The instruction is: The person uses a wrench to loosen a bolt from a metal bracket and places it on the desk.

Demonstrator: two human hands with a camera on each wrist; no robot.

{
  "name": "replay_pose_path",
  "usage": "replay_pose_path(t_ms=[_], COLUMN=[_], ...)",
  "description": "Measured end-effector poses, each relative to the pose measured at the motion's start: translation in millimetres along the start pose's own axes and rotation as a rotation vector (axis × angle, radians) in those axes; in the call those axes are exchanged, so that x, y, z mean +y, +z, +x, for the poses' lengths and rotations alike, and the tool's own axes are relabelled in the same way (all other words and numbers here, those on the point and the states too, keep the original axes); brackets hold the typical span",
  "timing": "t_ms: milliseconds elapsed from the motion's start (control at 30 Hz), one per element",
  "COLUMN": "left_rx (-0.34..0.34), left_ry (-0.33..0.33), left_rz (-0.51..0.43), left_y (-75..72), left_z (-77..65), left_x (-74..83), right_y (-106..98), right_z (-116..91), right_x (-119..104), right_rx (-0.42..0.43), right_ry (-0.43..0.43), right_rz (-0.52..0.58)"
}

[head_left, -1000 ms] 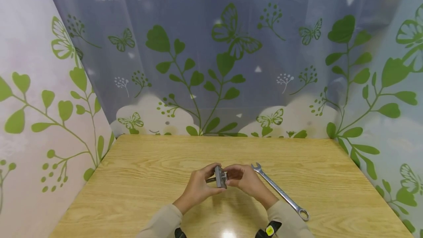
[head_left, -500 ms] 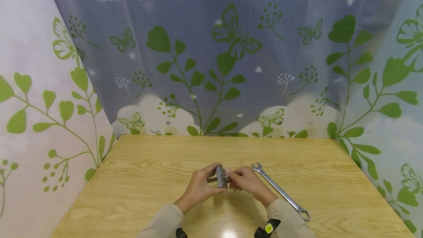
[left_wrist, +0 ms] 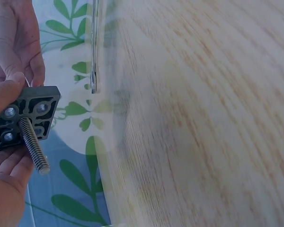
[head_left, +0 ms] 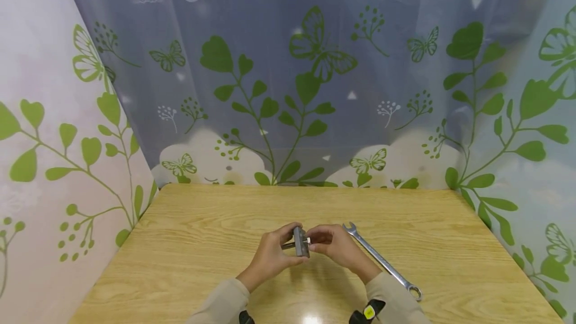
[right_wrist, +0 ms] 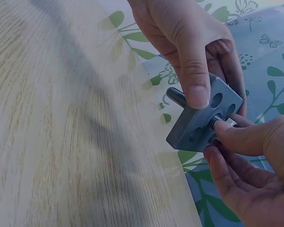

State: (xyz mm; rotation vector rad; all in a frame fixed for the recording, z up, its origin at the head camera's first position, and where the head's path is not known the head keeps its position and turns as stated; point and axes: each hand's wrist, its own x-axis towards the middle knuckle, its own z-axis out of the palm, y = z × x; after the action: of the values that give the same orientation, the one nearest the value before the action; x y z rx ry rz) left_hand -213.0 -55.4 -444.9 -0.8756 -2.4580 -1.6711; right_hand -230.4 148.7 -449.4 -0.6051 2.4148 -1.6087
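My left hand [head_left: 270,253] grips a grey square plate [head_left: 298,243] by opposite edges, thumb on one side and fingers on the other. A threaded bolt [left_wrist: 33,144] passes through the plate's middle, its long end sticking out on the left hand's side. In the right wrist view, the ribbed side of the plate is turned away and its flat face with round holes [right_wrist: 217,100] shows. At the bolt's head end, my right hand [right_wrist: 260,172] pinches the bolt with thumb and forefinger; the head [right_wrist: 231,122] is partly covered. Both hands are above the table.
A combination wrench [head_left: 382,260] lies slantwise on the wooden table [head_left: 216,209], right beside my right forearm. Patterned curtains [head_left: 252,114] with green leaves and butterflies hang behind the table and at both sides.
The fingers of my right hand curled in at the bolt's head half a second ago and have now straightened somewhat. The left hand and plate have hardly moved; the wrench lies where it was.
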Motion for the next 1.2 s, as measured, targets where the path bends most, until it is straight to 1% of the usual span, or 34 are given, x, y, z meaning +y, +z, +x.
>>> replay_pose_path(t_ms=[33,133,233,333,400,533,700,800,867,1000,1100,1200], left_rx=[-0.001,0.002,0.009,0.017,0.018,0.016,0.018,0.009,0.001,0.002,0.009,0.005], left_ry=[-0.003,0.004,0.009,0.028,0.042,0.064,0.067,0.050,0.039,0.024,0.021,0.012], left_rz=[-0.002,0.007,0.025,0.031,0.033,0.060,0.070,0.046,0.031,0.019,0.010,-0.016], left_y=[0.0,1.3,2.6,3.1,3.4,4.2,4.8,5.4,6.0,6.4,5.1,1.8], left_z=[0.0,0.9,1.3,0.7,0.3,-0.4,-0.3,-0.3,-0.3,-0.2,-0.2,-1.1], left_x=[1.7,-7.3,-17.4,-22.6,-23.7,-24.1,-23.7,-24.0,-24.3,-22.2,-12.6,3.6], right_y=[-0.2,0.0,1.8,5.1,7.3,10.1,9.2,6.5,4.3,0.7,-0.4,-0.7], right_z=[-0.4,-1.0,-1.2,-1.4,-1.5,-1.0,0.7,1.2,1.0,-0.1,-0.9,-1.5], right_x=[-0.6,-1.7,-2.0,-1.6,-1.6,-3.0,-5.1,-5.2,-4.6,-2.9,-2.6,-3.1], right_rx=[-0.001,0.005,0.007,0.014,0.025,0.055,0.044,0.028,0.016,0.012,0.019,0.021], right_ry=[0.000,-0.010,0.013,0.067,0.106,0.172,0.184,0.169,0.143,0.055,-0.006,-0.033], right_rz=[0.003,-0.003,0.007,0.035,0.058,0.050,0.022,0.017,0.018,-0.025,-0.058,-0.060])
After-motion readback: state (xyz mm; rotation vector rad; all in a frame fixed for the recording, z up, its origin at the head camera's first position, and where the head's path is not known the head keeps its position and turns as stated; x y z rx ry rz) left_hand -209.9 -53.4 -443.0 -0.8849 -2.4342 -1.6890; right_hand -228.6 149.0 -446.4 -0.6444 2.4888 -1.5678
